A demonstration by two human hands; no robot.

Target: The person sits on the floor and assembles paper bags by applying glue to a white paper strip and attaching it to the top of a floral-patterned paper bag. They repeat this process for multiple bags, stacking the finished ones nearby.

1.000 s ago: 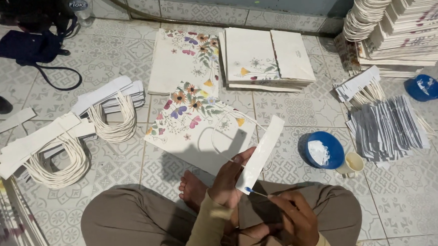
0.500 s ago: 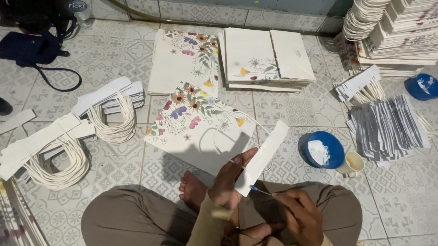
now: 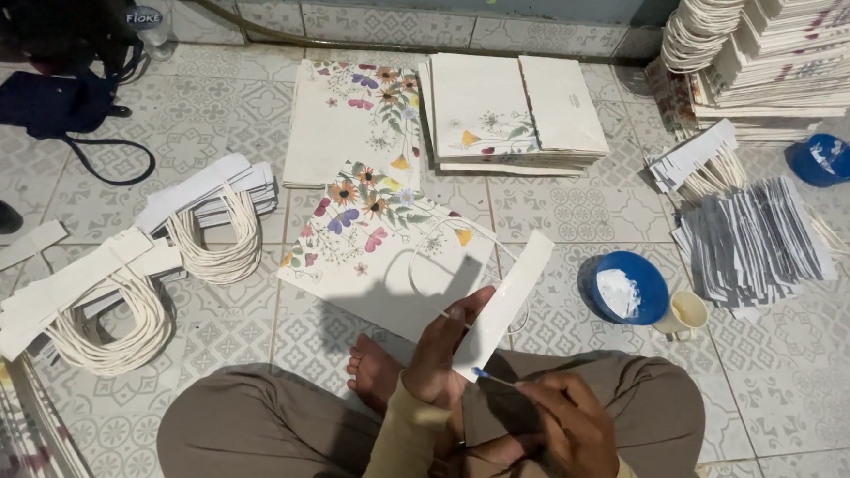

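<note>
We see the left hand (image 3: pixel 442 350) with its grip closed on the lower end of a long white card strip (image 3: pixel 506 303), which slants up and to the right from the fingers. The right hand (image 3: pixel 563 428) has its grip pinched on a thin brush (image 3: pixel 495 378), whose blue tip touches the strip's lower edge. Taking that strip as our landmark: just right of it on the tiled floor (image 3: pixel 801 384) sits a blue bowl (image 3: pixel 631 286) with white paste, a small cream cup (image 3: pixel 683 313) touching its right side. Just left of the strip and behind it lies a flat floral paper bag (image 3: pixel 377 241) with a cord handle. Farther left lie bundles of white cord handles on card strips (image 3: pixel 118 304). Well to the right lies a fanned pile of grey sheets (image 3: pixel 750 241).
</note>
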